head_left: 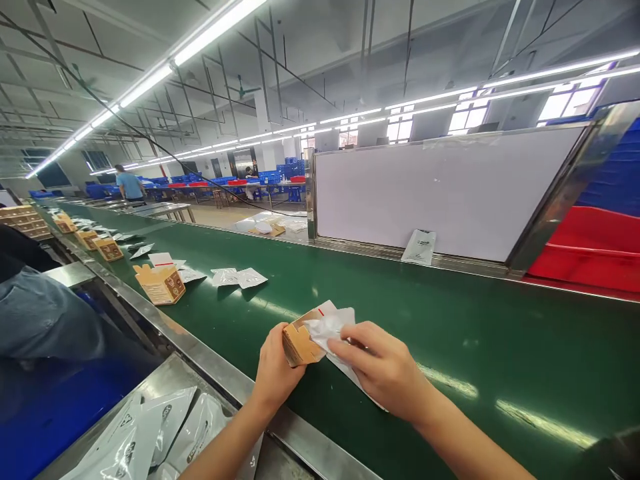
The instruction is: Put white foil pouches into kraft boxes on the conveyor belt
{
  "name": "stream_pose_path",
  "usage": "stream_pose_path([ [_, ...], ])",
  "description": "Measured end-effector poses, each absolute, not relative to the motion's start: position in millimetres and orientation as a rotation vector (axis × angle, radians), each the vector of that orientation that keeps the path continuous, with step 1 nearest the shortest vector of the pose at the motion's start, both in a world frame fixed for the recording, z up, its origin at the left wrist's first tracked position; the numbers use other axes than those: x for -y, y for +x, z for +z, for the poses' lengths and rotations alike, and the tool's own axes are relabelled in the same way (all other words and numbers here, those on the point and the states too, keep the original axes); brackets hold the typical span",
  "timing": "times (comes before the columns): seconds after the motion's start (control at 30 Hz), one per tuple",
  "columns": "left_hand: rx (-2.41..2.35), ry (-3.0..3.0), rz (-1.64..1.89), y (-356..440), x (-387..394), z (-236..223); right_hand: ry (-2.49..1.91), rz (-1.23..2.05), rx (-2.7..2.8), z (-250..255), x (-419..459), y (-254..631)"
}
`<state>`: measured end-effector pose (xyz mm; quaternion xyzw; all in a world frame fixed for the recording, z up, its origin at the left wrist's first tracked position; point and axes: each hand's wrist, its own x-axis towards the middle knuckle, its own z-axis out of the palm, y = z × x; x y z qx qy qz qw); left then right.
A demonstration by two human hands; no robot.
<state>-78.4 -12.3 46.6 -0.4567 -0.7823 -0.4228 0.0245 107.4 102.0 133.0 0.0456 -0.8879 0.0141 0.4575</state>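
My left hand (275, 370) is wrapped round a small yellow-brown cardboard box (301, 345), tilted with its flaps apart. Between the fingertips of my right hand (383, 360) is a crumpled silver-white foil sachet (325, 328), which lies at the mouth of the box. How far the sachet reaches inside cannot be seen. A white piece with a red mark stands up behind the box's opening. Beneath my right hand a pale flat edge shows on the green conveyor belt (430, 313), mostly covered by the hand.
Farther left on the belt stand an open carton (160, 283) and loose sachets (240, 277). More sachets (150, 427) fill the metal tray at lower left. One sachet (420, 247) leans on the white panel (430, 193). A seated person's leg (45, 313) is at left; red bins (590, 253) stand right.
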Motion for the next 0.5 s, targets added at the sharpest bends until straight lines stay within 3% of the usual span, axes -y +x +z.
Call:
stream_pose_path([
  [0.1, 2.23, -1.54, -1.247, -71.2, 11.6, 38.7, 0.141, 0.044, 2.526, 119.5, -103.3, 92.2],
  [0.3, 2.087, -1.63, -1.166, -59.3, 9.8, 29.7, 0.095, 0.444, 2.706, 90.7, -103.5, 63.3],
  [0.5, 2.174, -1.621, -1.226, -50.6, 9.0, 33.6, 0.106, 0.665, 2.874, 120.1, -96.5, 75.9],
])
